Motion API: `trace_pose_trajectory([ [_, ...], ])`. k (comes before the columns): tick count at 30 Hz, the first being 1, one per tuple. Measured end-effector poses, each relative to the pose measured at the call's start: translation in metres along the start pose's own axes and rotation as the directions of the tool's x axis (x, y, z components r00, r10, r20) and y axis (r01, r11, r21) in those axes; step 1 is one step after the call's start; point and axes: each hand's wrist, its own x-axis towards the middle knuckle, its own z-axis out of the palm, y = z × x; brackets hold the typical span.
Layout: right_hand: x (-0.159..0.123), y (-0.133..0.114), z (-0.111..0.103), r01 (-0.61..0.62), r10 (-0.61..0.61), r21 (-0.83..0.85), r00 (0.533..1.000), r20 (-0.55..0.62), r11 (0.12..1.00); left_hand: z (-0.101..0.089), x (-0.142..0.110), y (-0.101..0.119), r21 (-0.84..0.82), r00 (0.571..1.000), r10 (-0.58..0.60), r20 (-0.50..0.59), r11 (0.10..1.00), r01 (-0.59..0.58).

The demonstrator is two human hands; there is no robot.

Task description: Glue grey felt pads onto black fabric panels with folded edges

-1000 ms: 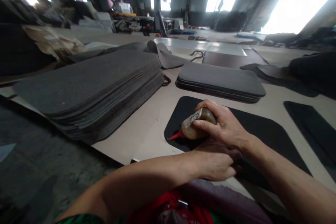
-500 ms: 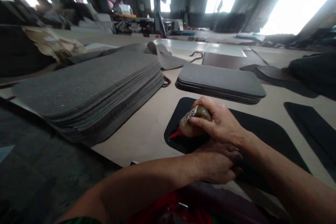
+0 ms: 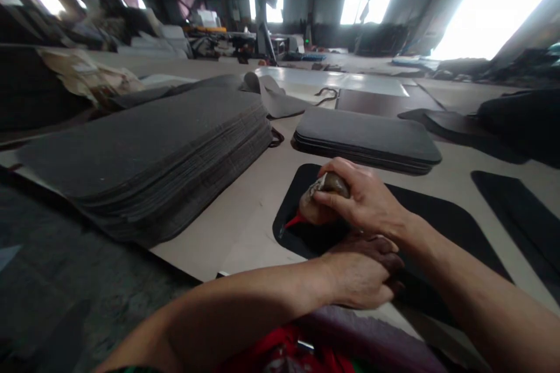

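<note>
My right hand [image 3: 365,201] is closed around a brownish squeeze bottle [image 3: 321,201] with a red nozzle, whose tip touches the near left corner of a black rounded mat [image 3: 437,218] on the table. My left hand [image 3: 361,271] lies below it on the mat's near edge, fingers curled and pressed down; what lies under them is hidden.
A tall stack of grey felt mats [image 3: 144,145] fills the left. A low stack of grey mats [image 3: 367,134] lies behind the black mat. Another black mat [image 3: 520,215] lies at the right. The tan table [image 3: 245,215] ends near my body.
The bottle and my right hand have shifted slightly up and left along the mat's corner. My left hand has stayed in place.
</note>
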Motion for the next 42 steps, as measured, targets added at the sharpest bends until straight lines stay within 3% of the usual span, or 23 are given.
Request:
trace_pose_trajectory([
  [8,0.021,0.024,0.004,-0.059,0.042,-0.163,0.993,-0.106,0.985,0.002,-0.002,0.001,0.101,0.998,-0.016,-0.062,0.995,0.023],
  [18,0.042,0.057,0.003,-0.228,0.159,-0.373,0.965,-0.208,0.899,0.000,-0.004,0.001,0.107,0.999,-0.019,-0.038,0.994,0.023],
  [26,0.052,0.075,0.003,-0.344,0.243,-0.403,0.928,-0.281,0.848,-0.002,-0.004,0.002,0.089,1.000,-0.025,-0.017,0.996,0.027],
  [33,0.041,0.064,0.001,-0.305,0.227,-0.337,0.941,-0.251,0.891,-0.001,-0.004,0.003,0.085,0.999,-0.023,-0.042,0.996,0.026],
  [42,0.002,0.025,0.006,-0.201,0.196,-0.008,0.964,-0.179,0.980,-0.001,-0.004,0.002,0.061,0.999,-0.025,-0.045,0.998,0.027],
])
